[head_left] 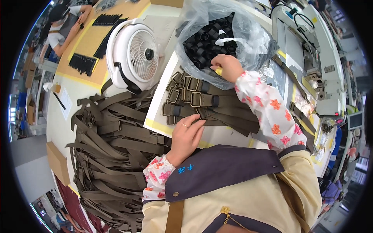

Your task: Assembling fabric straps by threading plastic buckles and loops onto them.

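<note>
Olive webbing straps (210, 101) with square brass-coloured buckles lie in a short row on a white board (155, 120), buckle ends toward the left, loose ends trailing right under the person's right sleeve. The left hand (186, 136) rests flat on the near edge of that row, fingers stretched out and only slightly curled, fingertips (198, 123) pressing on the nearest strap; it pins the strap rather than gripping it, and a ring shows on 1 finger. The right hand (229, 66) is up at the mouth of a clear plastic bag (248, 35) full of small black buckle parts (206, 40). Its fingers are curled closed against the bag's lower edge, and a bit of something yellow (219, 71) peeks out beneath them; what that is, and whether the hand has one of the black parts, I cannot tell

Left of the board, a large tangled heap of the same olive straps (112, 155) spills down across the table. A white desk fan (134, 54) stands behind the heap, just beside the bag. To the right sits a pale sewing machine (307, 50). At the far left another person (62, 31) works at a tan table with rows of black pieces (83, 62)
</note>
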Available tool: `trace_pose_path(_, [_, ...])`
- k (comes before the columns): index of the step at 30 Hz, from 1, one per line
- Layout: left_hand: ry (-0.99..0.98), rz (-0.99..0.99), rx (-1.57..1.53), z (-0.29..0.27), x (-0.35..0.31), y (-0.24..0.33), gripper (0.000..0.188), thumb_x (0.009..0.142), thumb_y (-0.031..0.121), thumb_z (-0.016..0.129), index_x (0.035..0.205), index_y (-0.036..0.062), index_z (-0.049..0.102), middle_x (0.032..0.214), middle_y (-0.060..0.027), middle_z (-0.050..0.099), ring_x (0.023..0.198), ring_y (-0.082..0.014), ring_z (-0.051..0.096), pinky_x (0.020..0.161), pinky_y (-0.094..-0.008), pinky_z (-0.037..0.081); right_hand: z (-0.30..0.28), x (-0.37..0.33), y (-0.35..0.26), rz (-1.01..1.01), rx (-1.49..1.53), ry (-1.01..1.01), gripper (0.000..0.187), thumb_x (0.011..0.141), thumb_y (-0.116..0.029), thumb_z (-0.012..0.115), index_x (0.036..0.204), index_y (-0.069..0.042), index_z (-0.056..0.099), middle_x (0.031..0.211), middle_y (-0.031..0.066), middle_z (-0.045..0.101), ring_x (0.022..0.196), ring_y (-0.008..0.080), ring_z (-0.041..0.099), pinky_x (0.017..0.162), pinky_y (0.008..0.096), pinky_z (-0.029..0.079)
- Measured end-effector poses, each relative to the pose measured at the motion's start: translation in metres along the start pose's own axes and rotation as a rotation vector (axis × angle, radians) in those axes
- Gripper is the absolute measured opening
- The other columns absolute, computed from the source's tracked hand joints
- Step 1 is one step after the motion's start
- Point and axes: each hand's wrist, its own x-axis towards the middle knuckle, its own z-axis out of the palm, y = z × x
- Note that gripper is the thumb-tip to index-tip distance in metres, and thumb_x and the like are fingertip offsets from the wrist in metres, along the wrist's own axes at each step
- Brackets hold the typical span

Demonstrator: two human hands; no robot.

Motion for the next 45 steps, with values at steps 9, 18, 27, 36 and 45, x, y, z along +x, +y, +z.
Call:
trace_pose_path(9, [0.211, -0.38, -0.809, -0.024, 0.016, 0.03, 0.016, 0.087, 0.004, 0.055, 0.1, -0.0025, 0.059, 0.084, -0.0045, 0.058, 0.077, -0.0092, 0.055, 0.07, -0.0223, 0.045, -0.07, -0.065, -0.122, 0.018, 0.79, -0.239, 0.012, 0.078, -0.01, 0.066, 0.087, -0.002, 0.063, 0.067, 0.0041, 0.061, 0.06, 0.0115, 0.057, 0.054, 0.0242, 0.043])
trace_pose_path(18, [0.16, -0.271, -0.666, -0.023, 0.006, 0.039, 0.01, 0.074, -0.001, 0.067, 0.081, -0.0001, 0.061, 0.074, -0.0049, 0.059, 0.063, -0.0106, 0.053, 0.058, -0.0225, 0.043, -0.048, -0.091, -0.134, -0.261, 0.549, 0.101, 0.015, 0.069, -0.002, 0.067, 0.083, 0.0, 0.061, 0.082, 0.0122, 0.063, 0.066, 0.0247, 0.062, 0.058, 0.0314, 0.049])
trace_pose_path(27, [0.117, -0.174, -0.487, -0.014, -0.012, 0.034, 0.01, 0.074, 0.005, 0.066, 0.08, 0.0015, 0.059, 0.071, -0.0069, 0.059, 0.062, -0.0195, 0.058, 0.056, -0.0285, 0.045, -0.033, -0.115, -0.144, 0.388, 1.16, -0.122, 0.022, 0.078, 0.0, 0.066, 0.091, -0.002, 0.049, 0.088, 0.0056, 0.057, 0.081, 0.0108, 0.056, 0.076, 0.0246, 0.044])
trace_pose_path(36, [-0.12, -0.302, 0.433, -0.073, -0.137, -0.01, 0.018, 0.07, 0.01, 0.063, 0.087, 0.0059, 0.061, 0.088, -0.0067, 0.059, 0.088, -0.0231, 0.056, 0.076, -0.0325, 0.046, -0.006, -0.119, -0.144, 0.624, 1.238, -0.549, 0.028, 0.08, 0.001, 0.062, 0.108, 0.004, 0.056, 0.089, 0.0055, 0.063, 0.077, 0.0084, 0.057, 0.072, 0.0211, 0.045])
trace_pose_path(45, [-0.088, -0.286, 0.643, -0.12, -0.131, -0.041, 0.032, 0.066, 0.003, 0.058, 0.097, 0.0042, 0.059, 0.103, -0.0093, 0.057, 0.1, -0.0259, 0.053, 0.086, -0.0374, 0.042, 0.004, -0.124, -0.14, 0.589, 1.276, -0.634, 0.016, 0.084, -0.006, 0.061, 0.096, 0.002, 0.055, 0.084, 0.0032, 0.061, 0.074, 0.0064, 0.055, 0.068, 0.0197, 0.044])
